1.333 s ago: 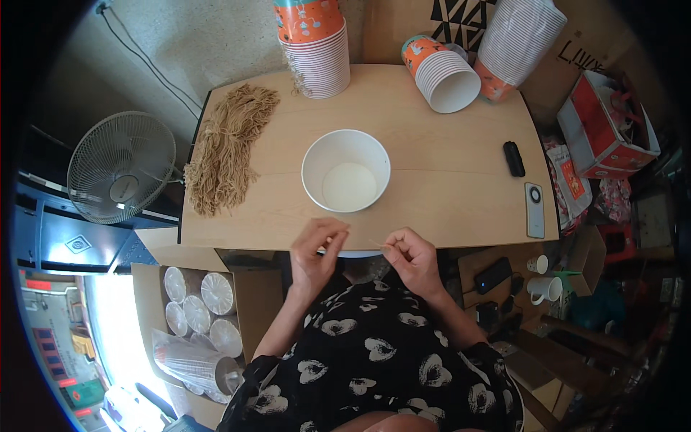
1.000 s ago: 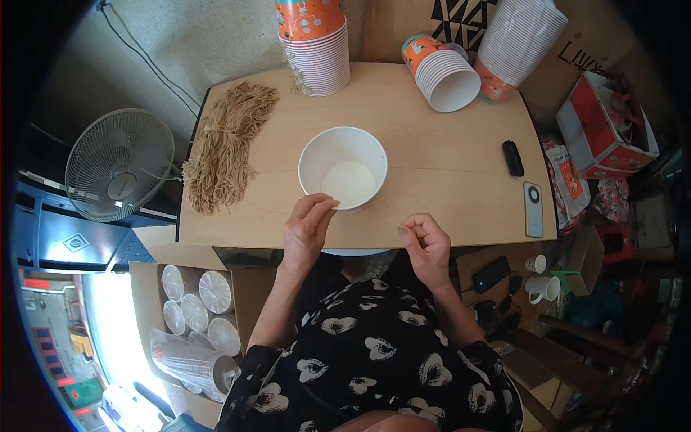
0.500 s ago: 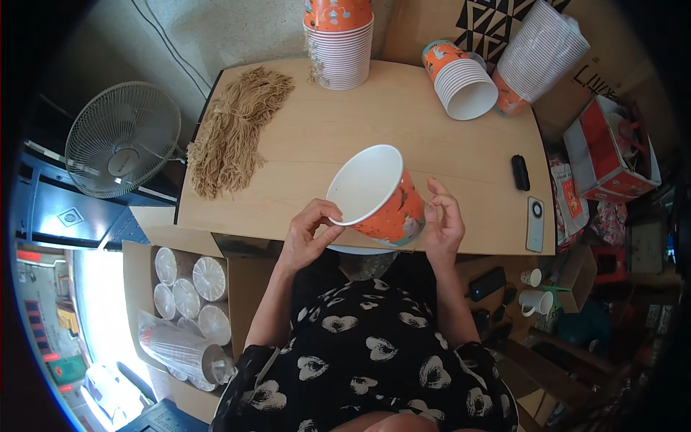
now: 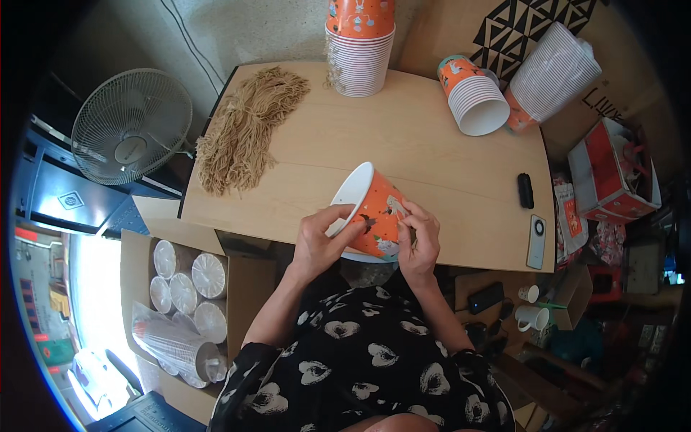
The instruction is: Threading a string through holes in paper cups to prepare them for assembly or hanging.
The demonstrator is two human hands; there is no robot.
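While desk fan [image 4: 132, 126] stands at far left, open carton [image 4: 252, 295] of plastic-wrapped stacks [image 4: 209, 276] sits below, beside bench [image 4: 432, 173]. Tan string bundle [image 4: 248, 129] lies on bench's left end. Left hand [image 4: 317, 241] grasps orange paper bucket [image 4: 381, 216] by rim, thumb on outer wall; bucket tilted, over bench's front edge. Upright bucket stack [image 4: 360, 61] behind. Right hand [image 4: 421, 245] touches bucket's side near base, thumb and fingers close together; cannot tell whether they pinch anything. Farther right: toppled bucket stack [image 4: 479, 104], small black object [image 4: 525, 191], smartphone [image 4: 536, 241].
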